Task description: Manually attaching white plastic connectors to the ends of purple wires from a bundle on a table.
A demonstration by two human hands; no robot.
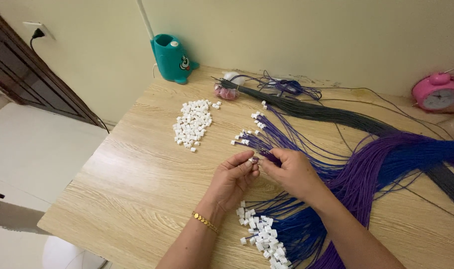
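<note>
Head view | pale wood table (137, 184); cream wall (286, 30) | both hands' fingers pinch a purple wire (272, 158)

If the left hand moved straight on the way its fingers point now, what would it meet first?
Probably the right hand: the left hand points up-right at it, fingertips nearly touching around a small white plastic connector on thin purple wires.

white connector (253, 160) | pinched between both hands' fingertips | purple wires (306, 149) | fanned across table

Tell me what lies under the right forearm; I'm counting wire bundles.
Blue wires and purple wires run under the right forearm; their white connectors show beside it. Anything directly beneath is covered.
</note>
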